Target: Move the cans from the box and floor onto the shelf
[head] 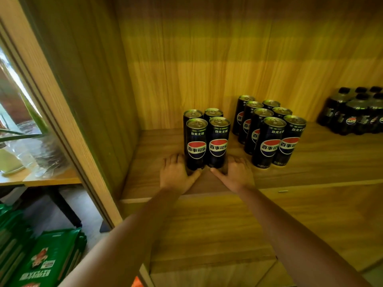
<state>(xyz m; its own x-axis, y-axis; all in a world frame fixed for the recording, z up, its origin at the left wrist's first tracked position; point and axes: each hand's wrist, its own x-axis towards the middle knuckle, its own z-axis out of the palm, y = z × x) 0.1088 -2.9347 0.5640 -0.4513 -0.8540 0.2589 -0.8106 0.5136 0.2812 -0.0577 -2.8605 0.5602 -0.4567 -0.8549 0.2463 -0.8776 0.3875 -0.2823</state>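
Observation:
Several tall black cola cans stand upright on the wooden shelf (pixel 149 162). A tight cluster of cans (pixel 207 139) is nearest me, in two rows of two. My left hand (pixel 176 175) cups the base of the front left can, thumb across its foot. My right hand (pixel 236 175) presses the base of the front right can from the right, thumb pointing inward. A second group of cans (pixel 269 131) stands in two rows to the right, untouched. The box and the floor cans are out of view.
A shrink-wrapped pack of dark bottles (pixel 356 112) sits at the shelf's far right. The cabinet's left wall (pixel 93 100) is close. Green cartons (pixel 41 259) lie on the floor at lower left, beside a side table (pixel 47 179) with plastic wrapping.

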